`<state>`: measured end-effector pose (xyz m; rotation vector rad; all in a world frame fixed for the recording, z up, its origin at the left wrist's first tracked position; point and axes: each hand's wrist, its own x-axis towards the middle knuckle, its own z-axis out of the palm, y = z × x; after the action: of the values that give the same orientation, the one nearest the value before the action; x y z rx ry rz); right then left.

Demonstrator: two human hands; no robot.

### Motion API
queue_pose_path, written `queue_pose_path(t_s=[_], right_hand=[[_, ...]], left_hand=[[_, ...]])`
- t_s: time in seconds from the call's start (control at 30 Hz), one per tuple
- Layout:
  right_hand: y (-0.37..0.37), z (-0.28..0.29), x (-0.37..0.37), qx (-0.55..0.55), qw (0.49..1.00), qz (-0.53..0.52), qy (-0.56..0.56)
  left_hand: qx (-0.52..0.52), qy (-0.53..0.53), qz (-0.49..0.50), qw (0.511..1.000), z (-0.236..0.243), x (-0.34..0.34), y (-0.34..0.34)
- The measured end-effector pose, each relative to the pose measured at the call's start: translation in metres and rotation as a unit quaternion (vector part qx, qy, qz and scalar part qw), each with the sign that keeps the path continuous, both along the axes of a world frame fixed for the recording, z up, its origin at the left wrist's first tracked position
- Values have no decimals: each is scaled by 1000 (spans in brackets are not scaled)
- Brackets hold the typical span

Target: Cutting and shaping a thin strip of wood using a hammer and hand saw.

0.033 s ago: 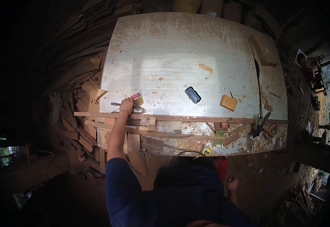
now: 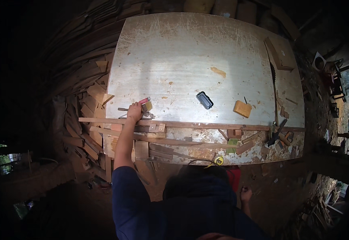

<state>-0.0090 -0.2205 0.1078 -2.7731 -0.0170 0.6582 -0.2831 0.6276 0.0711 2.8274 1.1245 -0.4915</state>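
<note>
My left hand [image 2: 134, 112] reaches to the left front part of the white board [image 2: 174, 80]. Its fingers are curled down among small tools; what they grip is partly hidden. A red stick-like thing [image 2: 144, 101] juts out beyond the fingers, and a tan, flat piece [image 2: 147, 106] lies close beside it. Left of the hand a dark handle [image 2: 122, 109] shows, and a metal tool [image 2: 147, 116] lies just right of the wrist. Low beside my body hangs my right hand [image 2: 245, 194], fingers curled; anything inside them is too small to name.
On the board lie a black oblong case [image 2: 205, 100], a tan block [image 2: 242, 109] and, at the right, a long toothed saw [image 2: 273, 74]. Wood strips [image 2: 182, 141] run along the near edge, with a yellow tape measure [image 2: 219, 161]. Scrap wood [image 2: 84, 136] is heaped on the left.
</note>
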Motion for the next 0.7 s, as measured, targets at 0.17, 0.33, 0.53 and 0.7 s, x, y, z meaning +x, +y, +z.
queue_pose_path(t_s=[0.17, 0.33, 0.53, 0.7], right_hand=[[16, 13, 12, 28, 999, 27, 22], [40, 19, 20, 29, 998, -2, 55], [40, 11, 26, 51, 998, 14, 29], [30, -2, 25, 39, 999, 9, 34]], left_hand=[[19, -131, 37, 991, 18, -4, -6], [49, -157, 58, 985, 21, 26, 17], [-15, -48, 19, 999, 0, 31, 36], [56, -62, -9, 996, 3, 49, 18]])
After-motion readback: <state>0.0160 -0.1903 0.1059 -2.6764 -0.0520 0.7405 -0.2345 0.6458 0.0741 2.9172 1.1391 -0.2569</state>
